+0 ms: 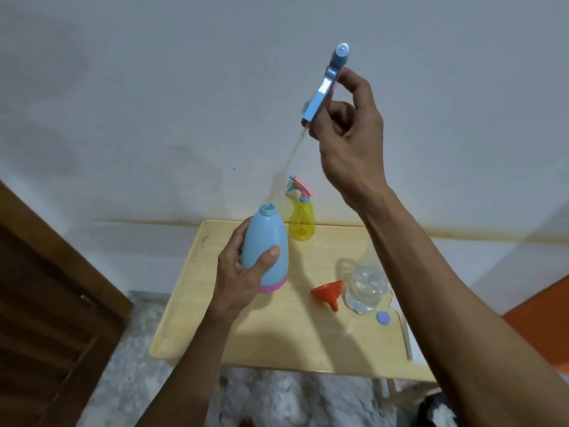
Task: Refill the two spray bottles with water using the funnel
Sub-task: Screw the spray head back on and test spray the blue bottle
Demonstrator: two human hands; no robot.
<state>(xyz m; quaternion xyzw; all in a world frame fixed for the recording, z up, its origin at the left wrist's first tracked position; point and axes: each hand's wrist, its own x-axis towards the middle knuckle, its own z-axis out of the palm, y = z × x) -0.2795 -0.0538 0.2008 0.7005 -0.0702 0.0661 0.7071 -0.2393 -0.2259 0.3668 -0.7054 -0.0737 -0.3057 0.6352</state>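
Note:
My left hand (243, 272) grips a light blue spray bottle (267, 248) with a pink base, held upright above the table with its neck uncapped. My right hand (348, 131) holds the bottle's blue spray head (328, 84) high in the air. The head's clear dip tube (292, 155) trails down toward the open neck. A yellow spray bottle (302, 220) with its pink and blue head on stands at the table's far edge. An orange funnel (329, 292) lies on its side on the table. A clear water bottle (366, 286) stands just right of the funnel.
A small blue cap (383, 318) lies on the wooden table (277, 340) near the water bottle. A white wall rises behind the table. A dark wooden door (46, 303) is at the left. An orange surface (548, 318) shows at the right edge.

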